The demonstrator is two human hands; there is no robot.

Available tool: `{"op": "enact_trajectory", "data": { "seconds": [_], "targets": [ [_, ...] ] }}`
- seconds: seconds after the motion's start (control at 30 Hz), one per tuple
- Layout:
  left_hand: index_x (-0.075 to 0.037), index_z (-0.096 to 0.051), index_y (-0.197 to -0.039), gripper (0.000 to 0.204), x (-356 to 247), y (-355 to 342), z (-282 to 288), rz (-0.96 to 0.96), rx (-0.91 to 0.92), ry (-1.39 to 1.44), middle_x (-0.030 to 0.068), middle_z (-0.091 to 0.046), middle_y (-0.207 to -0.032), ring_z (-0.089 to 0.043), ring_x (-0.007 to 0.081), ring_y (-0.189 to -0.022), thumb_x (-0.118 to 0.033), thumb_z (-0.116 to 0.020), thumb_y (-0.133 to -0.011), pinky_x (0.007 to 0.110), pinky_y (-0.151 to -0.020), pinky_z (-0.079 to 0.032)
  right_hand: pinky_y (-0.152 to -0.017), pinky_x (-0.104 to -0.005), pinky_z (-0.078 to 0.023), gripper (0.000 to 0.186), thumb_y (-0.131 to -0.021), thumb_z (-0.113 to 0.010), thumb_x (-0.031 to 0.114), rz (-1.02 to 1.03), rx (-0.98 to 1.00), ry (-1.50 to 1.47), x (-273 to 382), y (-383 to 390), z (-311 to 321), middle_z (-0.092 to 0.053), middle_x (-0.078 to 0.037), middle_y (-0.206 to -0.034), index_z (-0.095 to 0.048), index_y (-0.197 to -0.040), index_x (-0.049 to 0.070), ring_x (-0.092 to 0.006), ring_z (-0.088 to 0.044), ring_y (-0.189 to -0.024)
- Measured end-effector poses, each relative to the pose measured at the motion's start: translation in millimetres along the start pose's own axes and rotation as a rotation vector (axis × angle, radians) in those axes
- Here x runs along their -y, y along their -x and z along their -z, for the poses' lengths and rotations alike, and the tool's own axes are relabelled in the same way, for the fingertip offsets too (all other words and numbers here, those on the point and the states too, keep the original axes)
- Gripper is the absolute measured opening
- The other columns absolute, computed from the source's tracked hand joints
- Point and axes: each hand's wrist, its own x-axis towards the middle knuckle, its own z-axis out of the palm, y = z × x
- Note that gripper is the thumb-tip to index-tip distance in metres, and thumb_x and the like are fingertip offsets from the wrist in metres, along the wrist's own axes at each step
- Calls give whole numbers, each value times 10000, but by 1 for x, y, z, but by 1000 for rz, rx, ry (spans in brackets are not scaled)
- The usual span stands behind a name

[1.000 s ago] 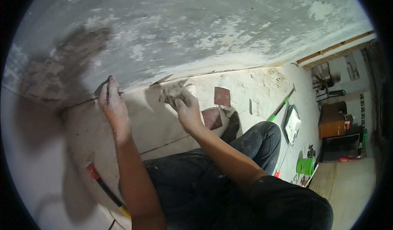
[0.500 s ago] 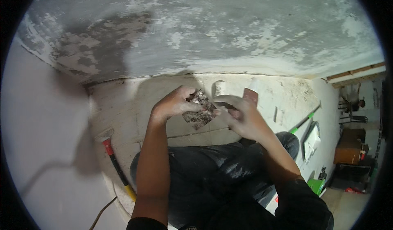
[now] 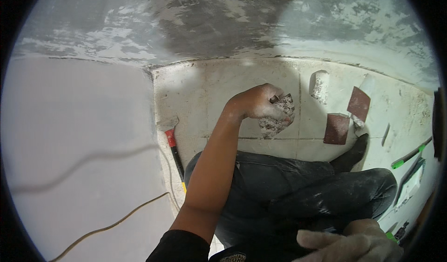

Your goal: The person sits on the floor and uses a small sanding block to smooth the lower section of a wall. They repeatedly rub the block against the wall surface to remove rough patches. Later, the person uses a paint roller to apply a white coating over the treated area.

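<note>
The left hand (image 3: pixel 263 104) grips a speckled sheet (image 3: pixel 271 129) above the tiled floor (image 3: pixel 186 87).
Thumb and fingers pinch it, left of two brown sandpaper pieces (image 3: pixel 336 129); the right hand (image 3: pixel 351 249) stays loosely open beside the dark trousers (image 3: pixel 307 199).

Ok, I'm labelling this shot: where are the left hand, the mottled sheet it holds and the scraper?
Left hand (image 3: pixel 260 102): head view, on the middle of the hand.
Mottled sheet (image 3: pixel 274 128): head view, on its lower part.
Scraper (image 3: pixel 175 156): head view, on the black part of its handle.
</note>
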Motion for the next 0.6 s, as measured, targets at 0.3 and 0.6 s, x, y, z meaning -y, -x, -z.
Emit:
{"op": "enact_trajectory", "data": {
  "seconds": [0.3,0.6],
  "targets": [
    [-46,-702,-1060,466,-14,-5,-1,-30,-62,-43,83,-721,-964,-634,180,-868,-331,-851,-722,331,-803,-494,-1131,-596,-365,564,-1001,-374,557,-56,169,-80,29,18,56,-617,-246,-1247,-735,-1024,125,-461,-528,-1269],
    [-67,-686,-1089,515,-13,0,-6,-111,-72,-63,81,-698,-939,-636,174,-932,-419,-842,-747,339,-850,-488,-1111,-633,-344,756,-906,-369,722,50,238,-159,11,6,45,-536,-343,-1341,-742,-1086,89,-507,-530,-1260]
  ]
}}
